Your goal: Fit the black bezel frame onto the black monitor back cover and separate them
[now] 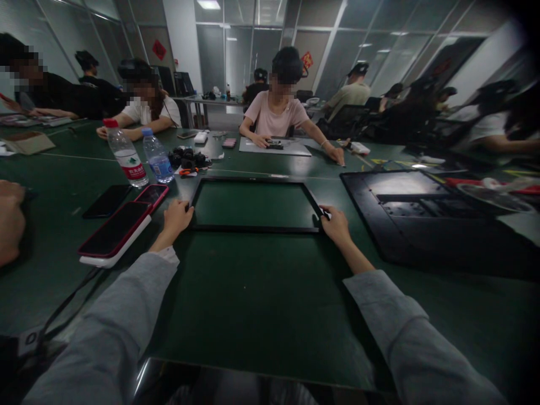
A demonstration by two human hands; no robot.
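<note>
A thin black rectangular frame [253,229], like the bezel of a screen, spans the space between my two hands above the green table. Its middle is hollow, so the tabletop shows through. My left hand [176,218] has its fingers closed around the left side of the frame. On the opposite side, my right hand [336,224] grips the right edge, thumb on the inner side. Whether the frame's far edge rests on the table I cannot tell.
Left of my hands lie phones [116,228] on a white block, a dark phone [107,201], a red-capped bottle [126,154] and a blue-capped bottle [158,156]. To the right is a large black panel [422,225]. Across the green table [261,304] sits a co-worker [276,107]; another person's hand [10,222] is at far left.
</note>
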